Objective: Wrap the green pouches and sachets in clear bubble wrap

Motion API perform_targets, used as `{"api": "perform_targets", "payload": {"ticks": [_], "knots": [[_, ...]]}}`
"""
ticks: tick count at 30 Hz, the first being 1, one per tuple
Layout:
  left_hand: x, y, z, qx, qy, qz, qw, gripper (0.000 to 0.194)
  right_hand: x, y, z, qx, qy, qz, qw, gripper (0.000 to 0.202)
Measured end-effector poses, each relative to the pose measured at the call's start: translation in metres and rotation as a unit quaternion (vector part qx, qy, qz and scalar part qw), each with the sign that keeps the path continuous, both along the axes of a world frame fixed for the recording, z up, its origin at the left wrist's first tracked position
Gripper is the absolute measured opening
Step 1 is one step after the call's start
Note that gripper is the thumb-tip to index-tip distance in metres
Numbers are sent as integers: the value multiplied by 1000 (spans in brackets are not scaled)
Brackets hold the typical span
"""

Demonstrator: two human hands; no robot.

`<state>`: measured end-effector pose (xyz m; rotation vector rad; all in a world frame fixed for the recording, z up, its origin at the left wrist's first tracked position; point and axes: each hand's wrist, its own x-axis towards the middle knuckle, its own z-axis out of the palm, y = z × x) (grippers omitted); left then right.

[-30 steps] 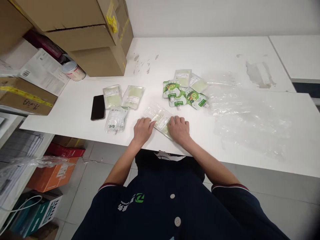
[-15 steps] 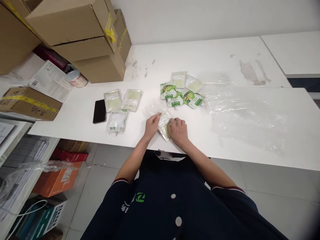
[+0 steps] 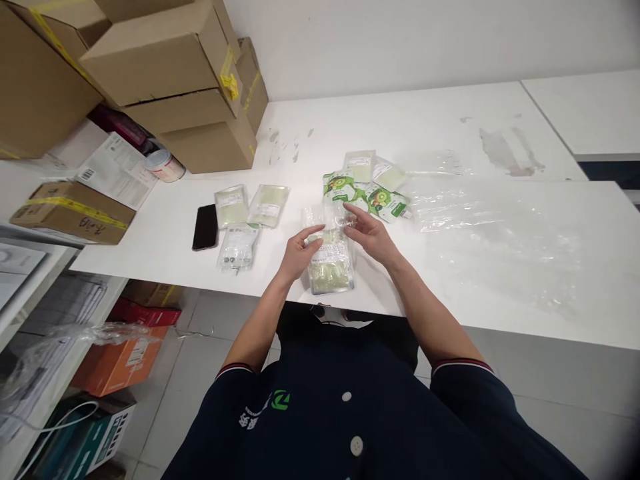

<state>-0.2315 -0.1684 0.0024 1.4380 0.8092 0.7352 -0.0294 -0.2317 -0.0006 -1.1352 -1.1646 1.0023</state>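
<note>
A flat pouch with pale green contents and a white label (image 3: 331,270) lies at the table's front edge inside a clear plastic bag (image 3: 340,215), whose loose top spreads beyond the pouch. My left hand (image 3: 300,253) has its thumb and forefinger closed on the bag's left side. On the right, my right hand (image 3: 374,239) touches the bag's upper part with thumb and fingers apart. Beyond the bag sit several green-printed fruit pouches (image 3: 384,202) and two pale green ones (image 3: 359,165). To the left are two bagged pale green pouches (image 3: 269,205) and a whitish bagged pouch (image 3: 239,248).
A black phone (image 3: 205,227) lies left of the bagged pouches. Cardboard boxes (image 3: 165,67) are stacked at the back left, near a round can (image 3: 165,165). Clear plastic film (image 3: 500,240) covers much of the table's right side. Shelves (image 3: 95,293) stand low on the left.
The pouch in its bag has turned from slanted to nearly straight, label side up. My right hand has moved from its right side up to the bag's top, opening its fingers.
</note>
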Motion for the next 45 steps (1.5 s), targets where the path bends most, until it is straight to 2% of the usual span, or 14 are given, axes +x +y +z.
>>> {"api": "perform_targets", "payload": {"ticks": [4,9,11,14,18,21,24,28,30,34,37,39,43,45], "knots": [[-2,-1,5,45,11,8,999,44,-1,-1,5,-42,-43,43,997,42],[-4,-5,11,49,32,-7,998,57,-1,-2,12,-111,-112,30,987,59],[-7,-6,14,45,43,-10,998,62,-2,-4,17,-130,-166,41,977,53],[-16,-5,17,50,89,-6,995,56,-5,-7,26,-105,-256,25,961,32],[-33,0,12,102,165,26,981,37,-13,-4,25,-30,-288,35,957,29],[-48,8,0,92,157,59,982,39,-31,10,10,-74,-217,75,970,28],[-64,13,-7,83,209,99,969,48,-60,34,-8,-140,-270,61,951,24],[-75,9,-3,215,373,156,889,57,-102,69,-13,-210,-412,72,884,30],[-75,2,-2,271,406,137,862,52,-117,84,-10,-227,-427,72,872,31],[-65,-8,-13,285,392,51,873,66,-133,111,-4,-226,-438,70,867,31],[-58,-8,-28,297,443,50,845,77,-128,116,1,-202,-459,52,864,43],[-58,-6,-36,317,487,60,811,69,-116,105,6,-177,-476,34,861,50],[-65,1,-41,352,513,60,781,55,-64,50,19,-155,-499,-18,852,40],[-67,4,-41,355,514,61,778,54,-25,19,23,-155,-517,-111,835,32]]}}
